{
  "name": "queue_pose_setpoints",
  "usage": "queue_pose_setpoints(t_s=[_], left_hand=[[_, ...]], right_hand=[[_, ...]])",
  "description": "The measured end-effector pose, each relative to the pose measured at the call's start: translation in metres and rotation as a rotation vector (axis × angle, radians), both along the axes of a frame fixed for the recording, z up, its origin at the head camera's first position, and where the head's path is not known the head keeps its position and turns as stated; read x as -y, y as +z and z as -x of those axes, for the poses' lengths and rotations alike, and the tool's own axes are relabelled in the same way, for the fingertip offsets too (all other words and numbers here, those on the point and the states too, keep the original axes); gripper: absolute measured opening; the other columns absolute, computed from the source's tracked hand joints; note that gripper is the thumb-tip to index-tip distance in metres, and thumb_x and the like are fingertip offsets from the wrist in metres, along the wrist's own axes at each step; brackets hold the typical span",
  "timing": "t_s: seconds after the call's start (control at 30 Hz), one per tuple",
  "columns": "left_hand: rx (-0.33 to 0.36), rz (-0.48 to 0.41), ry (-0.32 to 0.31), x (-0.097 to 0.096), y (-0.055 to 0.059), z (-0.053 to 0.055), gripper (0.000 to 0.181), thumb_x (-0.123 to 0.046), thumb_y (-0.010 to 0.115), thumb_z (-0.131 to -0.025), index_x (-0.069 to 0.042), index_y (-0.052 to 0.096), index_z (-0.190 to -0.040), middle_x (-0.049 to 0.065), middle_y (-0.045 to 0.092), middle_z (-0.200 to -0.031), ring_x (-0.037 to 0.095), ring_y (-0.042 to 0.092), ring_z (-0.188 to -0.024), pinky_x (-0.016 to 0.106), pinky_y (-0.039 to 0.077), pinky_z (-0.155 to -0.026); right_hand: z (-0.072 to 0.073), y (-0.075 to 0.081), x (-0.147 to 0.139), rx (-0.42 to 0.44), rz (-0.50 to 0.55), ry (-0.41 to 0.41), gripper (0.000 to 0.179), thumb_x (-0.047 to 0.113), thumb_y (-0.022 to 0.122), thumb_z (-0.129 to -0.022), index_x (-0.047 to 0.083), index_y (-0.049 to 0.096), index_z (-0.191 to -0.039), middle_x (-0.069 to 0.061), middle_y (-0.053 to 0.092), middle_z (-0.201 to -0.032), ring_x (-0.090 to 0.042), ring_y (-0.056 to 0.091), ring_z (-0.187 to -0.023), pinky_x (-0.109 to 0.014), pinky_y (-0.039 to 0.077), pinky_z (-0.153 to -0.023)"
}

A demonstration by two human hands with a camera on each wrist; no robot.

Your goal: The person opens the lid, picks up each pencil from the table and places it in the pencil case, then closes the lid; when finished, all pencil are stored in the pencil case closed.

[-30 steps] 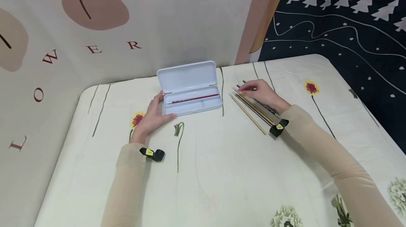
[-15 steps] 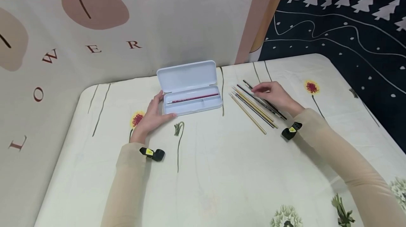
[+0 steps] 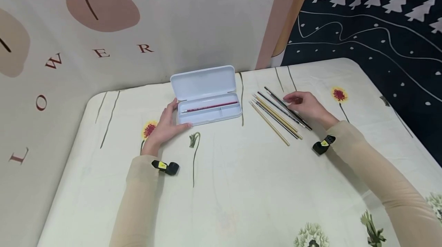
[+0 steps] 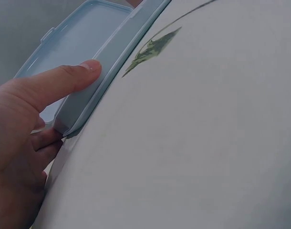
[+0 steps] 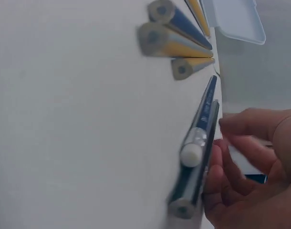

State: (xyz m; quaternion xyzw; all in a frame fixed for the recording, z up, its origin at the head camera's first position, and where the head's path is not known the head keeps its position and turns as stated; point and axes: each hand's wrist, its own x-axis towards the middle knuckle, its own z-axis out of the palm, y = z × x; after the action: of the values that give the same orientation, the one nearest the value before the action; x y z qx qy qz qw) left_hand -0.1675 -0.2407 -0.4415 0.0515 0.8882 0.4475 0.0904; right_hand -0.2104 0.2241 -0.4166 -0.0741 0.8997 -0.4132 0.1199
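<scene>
Wooden pencils [image 3: 276,114] lie just beside the right grip [image 3: 305,104], roughly parallel.

- The right hand [image 3: 305,105] now sits farther right, off the gold pencils [image 3: 276,113] and by the dark pencil [image 3: 275,97] at the group's right edge.
- The pencils' far parts, partly covered a second ago, show.
- The black wrist camera [image 3: 322,146] clears their near ends.
</scene>
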Motion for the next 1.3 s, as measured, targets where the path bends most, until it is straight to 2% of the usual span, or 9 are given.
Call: queue_pose_setpoints(t_s=[0.17, 0.47, 0.7, 1.03, 1.3], left_hand=[[0.001, 0.001, 0.004, 0.000, 0.000, -0.001, 0.104, -0.026, 0.078, -0.083, -0.009, 0.005, -0.156, 0.015, 0.020, -0.157, 0.028, 0.008, -0.145, 0.049, 0.006, -0.116], [-0.012, -0.002, 0.005, 0.001, 0.001, -0.002, 0.105, -0.025, 0.078, -0.082, -0.008, 0.006, -0.155, 0.016, 0.020, -0.156, 0.029, 0.009, -0.144, 0.050, 0.007, -0.115], [-0.007, -0.012, 0.005, 0.002, 0.000, -0.001, 0.106, -0.025, 0.079, -0.082, -0.008, 0.005, -0.155, 0.015, 0.019, -0.157, 0.029, 0.008, -0.145, 0.051, 0.007, -0.115], [-0.010, -0.009, 0.009, 0.002, -0.002, -0.001, 0.105, -0.024, 0.078, -0.082, -0.007, 0.005, -0.155, 0.016, 0.019, -0.157, 0.030, 0.008, -0.145, 0.050, 0.007, -0.115], [-0.017, -0.006, 0.001, 0.000, -0.002, -0.001, 0.104, -0.025, 0.078, -0.082, -0.007, 0.006, -0.155, 0.016, 0.019, -0.157, 0.029, 0.009, -0.145, 0.050, 0.007, -0.115]], right_hand=[[0.002, -0.004, 0.002, -0.007, -0.012, -0.009, 0.034, 0.001, 0.057, -0.093, -0.005, 0.057, -0.126, -0.023, 0.057, -0.117, -0.029, 0.049, -0.097, -0.033, 0.042, -0.077], [0.009, -0.011, 0.006, -0.020, -0.022, 0.031, 0.034, 0.001, 0.058, -0.092, -0.004, 0.057, -0.125, -0.020, 0.056, -0.107, -0.028, 0.046, -0.089, -0.037, 0.040, -0.075], [0.008, -0.011, 0.008, -0.044, -0.011, 0.034, 0.030, -0.001, 0.059, -0.092, -0.005, 0.060, -0.122, -0.019, 0.057, -0.100, -0.026, 0.047, -0.084, -0.032, 0.040, -0.072], [0.007, -0.011, 0.006, -0.042, 0.039, 0.031, 0.028, 0.002, 0.058, -0.093, -0.003, 0.063, -0.120, -0.021, 0.062, -0.108, -0.025, 0.053, -0.091, -0.025, 0.043, -0.074], [0.007, -0.008, 0.009, -0.010, 0.102, 0.002, 0.029, 0.006, 0.059, -0.093, -0.002, 0.065, -0.121, -0.018, 0.064, -0.110, -0.017, 0.056, -0.090, -0.020, 0.046, -0.073]])
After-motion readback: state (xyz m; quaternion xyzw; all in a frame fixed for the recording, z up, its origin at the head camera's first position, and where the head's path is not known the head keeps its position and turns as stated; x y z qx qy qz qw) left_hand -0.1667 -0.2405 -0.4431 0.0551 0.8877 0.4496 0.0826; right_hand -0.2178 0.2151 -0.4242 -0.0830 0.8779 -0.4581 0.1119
